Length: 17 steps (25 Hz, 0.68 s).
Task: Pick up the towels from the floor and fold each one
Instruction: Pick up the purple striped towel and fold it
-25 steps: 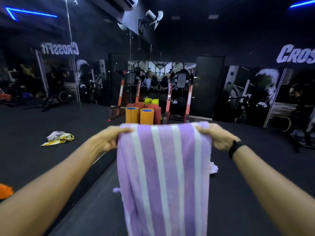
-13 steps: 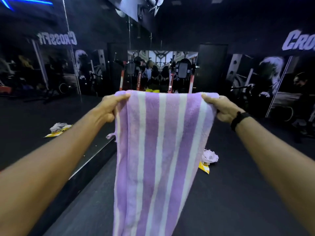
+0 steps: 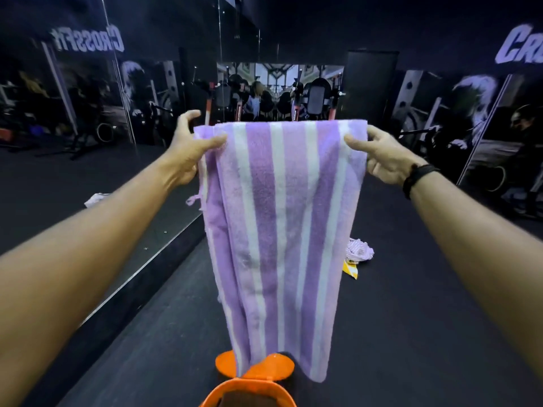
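Two other towels lay crumpled on the dark floor beyond the held one, a pale striped one over a yellow one, partly hidden behind its right edge. An orange bin sat low in the view, its top overlapped by the hanging cloth. A mirror wall ran along the left, gym racks stood at the back, and large wall pictures covered the right. The purple and white striped towel hung in the air in front of the person, its long axis vertical, stripes running top to bottom, top edge level. The left hand pinched the top left corner, its other fingers spread. The right hand pinched the top right corner
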Motion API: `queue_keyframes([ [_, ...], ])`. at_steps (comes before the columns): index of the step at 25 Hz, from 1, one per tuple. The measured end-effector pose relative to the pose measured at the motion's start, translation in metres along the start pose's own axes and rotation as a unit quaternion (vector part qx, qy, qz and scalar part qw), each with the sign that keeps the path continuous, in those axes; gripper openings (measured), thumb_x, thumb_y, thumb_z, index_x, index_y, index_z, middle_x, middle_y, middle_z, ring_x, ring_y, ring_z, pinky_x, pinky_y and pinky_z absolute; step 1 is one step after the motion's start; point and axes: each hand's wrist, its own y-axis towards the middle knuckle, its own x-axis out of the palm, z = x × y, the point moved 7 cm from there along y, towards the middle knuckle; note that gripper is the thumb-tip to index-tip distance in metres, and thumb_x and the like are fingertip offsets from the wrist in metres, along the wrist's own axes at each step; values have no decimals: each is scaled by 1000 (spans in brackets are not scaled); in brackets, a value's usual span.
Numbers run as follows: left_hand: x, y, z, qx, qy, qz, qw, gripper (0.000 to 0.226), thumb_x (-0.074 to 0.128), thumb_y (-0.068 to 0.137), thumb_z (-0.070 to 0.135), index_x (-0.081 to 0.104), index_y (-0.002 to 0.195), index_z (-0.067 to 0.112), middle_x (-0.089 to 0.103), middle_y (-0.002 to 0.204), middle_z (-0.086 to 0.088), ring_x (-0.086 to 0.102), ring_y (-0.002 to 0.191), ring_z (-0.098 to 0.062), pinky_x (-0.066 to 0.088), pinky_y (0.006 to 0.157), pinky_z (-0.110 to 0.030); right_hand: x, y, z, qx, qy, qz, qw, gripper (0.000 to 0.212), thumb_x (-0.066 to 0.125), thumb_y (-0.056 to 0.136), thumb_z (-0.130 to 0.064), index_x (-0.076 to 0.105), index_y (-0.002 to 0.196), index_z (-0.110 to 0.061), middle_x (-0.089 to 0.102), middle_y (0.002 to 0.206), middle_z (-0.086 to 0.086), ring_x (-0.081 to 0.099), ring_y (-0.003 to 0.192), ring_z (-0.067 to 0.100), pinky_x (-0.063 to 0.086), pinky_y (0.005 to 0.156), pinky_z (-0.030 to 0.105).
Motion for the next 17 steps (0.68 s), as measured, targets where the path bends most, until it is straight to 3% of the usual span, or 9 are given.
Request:
queue_keyframes([
  [1, 5, -2, -1, 7, 30, -32, 999, 68, 76, 75, -1, 42, 130, 20, 51, 115, -4, 57, 87, -11, 53, 61, -17, 3, 1, 3, 7, -39, -24, 999, 35, 76, 74, -6, 62, 104, -18, 72, 82, -8, 69, 72, 6, 58, 60, 25],
  [3, 4, -3, -6, 8, 47, -31, 998, 67, 73, 76, -4, 44, 133, 15, 51, 113, -6, 55, 87, -13, 53, 63, -18, -4, 4, 8, 0, -70, 8, 998, 23, 66, 85, 1, 64, 100, -16, 72, 75, -8, 68, 67, 5, 57, 57, 24],
  [7, 8, -10, -15, -26, 10, -55, 998, 63, 71, 79, -4, 47, 134, 16, 50, 109, -10, 54, 73, -9, 53, 58, -17, -12, 6, 15, 5, 48, 76, 996, 13, 63, 87, -2, 63, 97, -9, 73, 69, -6, 68, 64, 6, 55, 59, 21],
  [9, 8, -11, -11, -19, -51, -64, 996, 62, 69, 79, -7, 47, 130, 19, 51, 113, -14, 59, 75, -13, 56, 63, -22, -7, 2, 13, -6, 77, 42, 996, 29, 68, 80, -3, 61, 107, -11, 74, 86, -2, 69, 73, 9, 56, 64, 22],
  [11, 5, -11, -10, -1, 2, -70, 998, 65, 72, 76, -8, 48, 130, 19, 50, 116, -13, 59, 83, -15, 58, 70, -26, -4, -1, 17, -5, 50, 31, 998, 56, 67, 78, 8, 51, 129, -11, 66, 110, 8, 67, 84, 13, 56, 67, 22],
  [12, 1, -11, -10, 13, 32, -56, 998, 64, 73, 75, -7, 49, 130, 16, 49, 115, -13, 57, 83, -16, 58, 72, -26, -10, -1, 20, -4, 33, 64, 997, 64, 65, 80, 13, 44, 136, -10, 60, 116, 12, 64, 85, 13, 55, 65, 20],
  [14, -2, -12, -14, -2, 25, -54, 998, 66, 73, 75, -6, 48, 132, 16, 52, 110, -15, 59, 78, -15, 59, 71, -28, -24, -2, 21, -7, 40, 154, 987, 65, 64, 81, 13, 41, 138, -8, 57, 115, 14, 61, 82, 12, 53, 60, 17],
  [17, 11, -23, -16, -10, 66, -137, 988, 75, 76, 68, -12, 49, 130, 22, 60, 99, -4, 64, 75, -4, 56, 65, -19, -30, -5, 26, -6, 68, 185, 980, 53, 65, 81, 11, 49, 130, 0, 61, 95, 9, 62, 75, 12, 51, 55, 16],
])
